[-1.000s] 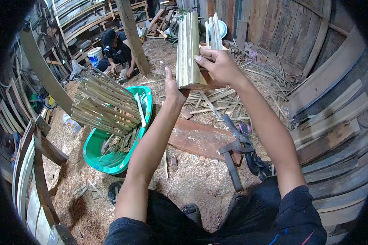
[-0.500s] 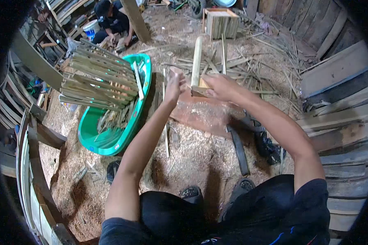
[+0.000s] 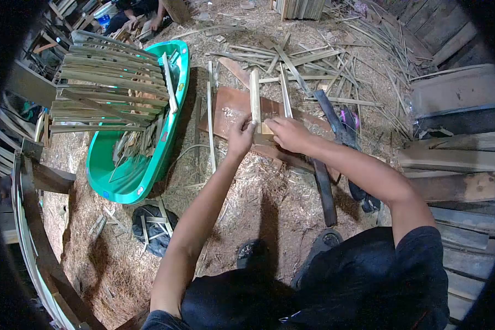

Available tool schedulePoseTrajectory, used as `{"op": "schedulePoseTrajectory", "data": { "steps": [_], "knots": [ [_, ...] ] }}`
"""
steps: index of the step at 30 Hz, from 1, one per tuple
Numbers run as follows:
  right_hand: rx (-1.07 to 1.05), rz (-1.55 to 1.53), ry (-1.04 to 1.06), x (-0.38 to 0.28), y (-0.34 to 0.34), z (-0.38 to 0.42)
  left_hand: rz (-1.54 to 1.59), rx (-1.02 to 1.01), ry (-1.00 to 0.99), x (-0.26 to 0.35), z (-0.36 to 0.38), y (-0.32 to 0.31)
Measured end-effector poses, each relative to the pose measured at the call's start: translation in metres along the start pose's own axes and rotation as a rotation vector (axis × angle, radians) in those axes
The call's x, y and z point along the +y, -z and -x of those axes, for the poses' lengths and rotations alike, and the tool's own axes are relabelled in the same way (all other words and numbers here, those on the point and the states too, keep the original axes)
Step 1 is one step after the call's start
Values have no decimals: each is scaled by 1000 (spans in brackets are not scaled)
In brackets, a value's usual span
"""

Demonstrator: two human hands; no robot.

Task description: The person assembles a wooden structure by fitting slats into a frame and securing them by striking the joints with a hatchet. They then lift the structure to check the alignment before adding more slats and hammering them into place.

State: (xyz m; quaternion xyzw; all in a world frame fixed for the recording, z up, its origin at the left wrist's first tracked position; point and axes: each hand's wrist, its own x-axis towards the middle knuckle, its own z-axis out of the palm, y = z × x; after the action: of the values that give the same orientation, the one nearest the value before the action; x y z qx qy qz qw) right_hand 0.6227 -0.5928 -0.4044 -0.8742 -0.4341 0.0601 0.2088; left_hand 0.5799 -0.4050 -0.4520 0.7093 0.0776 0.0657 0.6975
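Note:
Two pale wooden strips point away from me, joined near my hands by a crosspiece into a U-shaped wooden frame (image 3: pixel 255 93). My left hand (image 3: pixel 241 138) is closed with thumb and fingers at the near end of the left strip. Gripping the near corner beside the right strip is my right hand (image 3: pixel 289 134), its fingers curled over a small pale block. Below the hands lies a reddish-brown board (image 3: pixel 225 107) strewn with shavings.
A green plastic tub (image 3: pixel 173 126) at left carries a stack of slatted wood (image 3: pixel 113 82). Loose sticks (image 3: pixel 313 58) are scattered ahead. A dark bar (image 3: pixel 323 192) lies right of the board. Planks (image 3: pixel 451 159) line the right side. Another person's hands (image 3: pixel 143 25) work at the far left.
The frame has come down and nearer, lower over the board. My left hand, apart from it before, has closed at the left strip. The view has tilted downward.

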Motion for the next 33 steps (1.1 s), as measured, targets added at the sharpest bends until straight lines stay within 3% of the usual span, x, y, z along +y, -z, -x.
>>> {"op": "schedulePoseTrajectory", "data": {
  "steps": [9, 10, 14, 17, 18, 21, 22, 29, 33],
  "knots": [
    [324, -84, 138, 4, 23, 15, -355, 75, -170, 2, -3, -4],
    [350, -119, 96, 8, 28, 15, -392, 90, -267, 13, -2, -9],
    [503, -130, -73, 56, 30, 20, -462, 65, -324, 37, -24, -33],
    [434, -159, -346, 117, 17, 23, -712, 15, -455, 38, -53, -42],
    [330, -34, -374, 132, 21, 20, -794, 22, -490, 38, -60, -44],
    [114, 1, -540, 166, 22, 5, -981, 36, -509, 33, -77, -52],
    [98, 48, -605, 174, 20, -3, -937, -16, -416, 30, -81, -54],
    [243, 336, -533, 218, -28, -40, -1169, -159, -425, 27, -100, -73],
    [137, 284, -719, 223, -39, -53, -1065, -139, -452, 20, -114, -83]
  ]
}}
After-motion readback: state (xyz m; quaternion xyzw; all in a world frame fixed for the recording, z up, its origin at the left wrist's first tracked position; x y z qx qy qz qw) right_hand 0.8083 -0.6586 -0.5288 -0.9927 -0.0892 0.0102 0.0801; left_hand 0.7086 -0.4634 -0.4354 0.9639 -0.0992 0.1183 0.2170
